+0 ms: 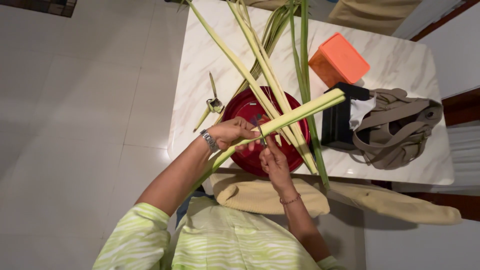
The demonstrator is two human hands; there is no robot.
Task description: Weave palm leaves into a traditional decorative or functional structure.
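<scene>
My left hand (231, 133), with a metal watch on the wrist, grips a long pale green palm leaf strip (300, 112) that runs from lower left to upper right. My right hand (273, 159), a thin bracelet at its wrist, pinches the same strip just below the left hand's fingers. Both hands hover over a dark red round plate (241, 107) at the near edge of a white marble table (400, 65). Several more long palm leaf strips (260, 50) lie across the plate and stretch toward the far end of the table.
A small folded leaf piece (214, 105) lies left of the plate. An orange lidded box (340, 57), a black box (337, 122) and a grey-brown bag (400, 125) occupy the right part of the table. A tan cushion (265, 192) sits below the table edge. Pale tiled floor spreads left.
</scene>
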